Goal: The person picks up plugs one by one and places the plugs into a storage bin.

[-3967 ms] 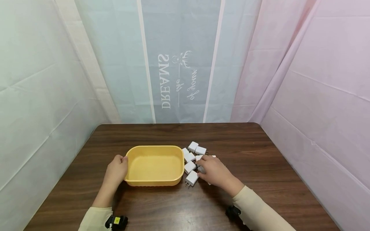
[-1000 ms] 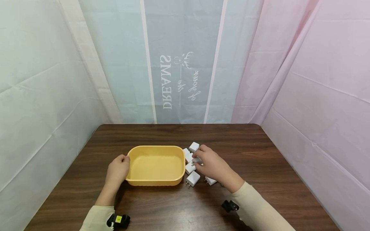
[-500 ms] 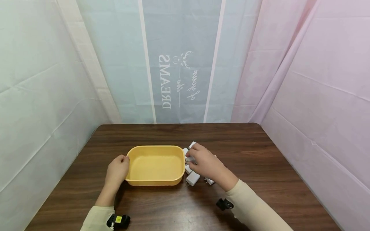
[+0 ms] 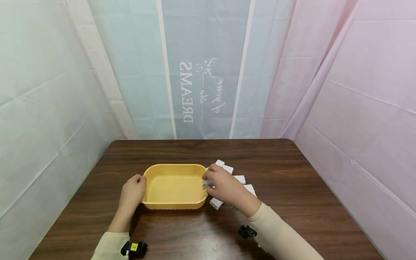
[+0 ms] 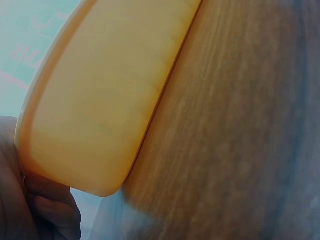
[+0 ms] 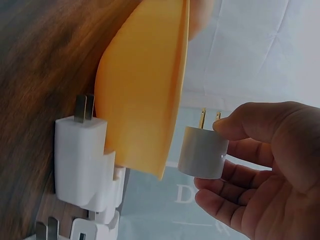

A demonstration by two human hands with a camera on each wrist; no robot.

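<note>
A yellow plastic basin [image 4: 175,206] stands on the wooden table, its visible inside bare. My left hand [image 4: 132,189] grips the basin's left rim, fingers curled over it. Between thumb and fingers my right hand [image 4: 222,184] pinches a white charger plug [image 6: 202,152], raised at the basin's right rim with its two metal prongs showing. In the right wrist view the held plug is apart from the basin wall [image 6: 142,90]. Beneath and beyond the right hand lie several more white charger plugs [image 4: 239,179], partly hidden by the hand.
Close against the basin's right side, another charger plug [image 6: 80,160] lies on the wooden table [image 4: 175,231]. Cloth curtains hang behind and on both sides. Each wrist wears a small black camera [image 4: 134,249].
My right hand has lifted a charger plug from the pile and carried it left to the basin's rim. My left hand keeps its hold on the basin.
</note>
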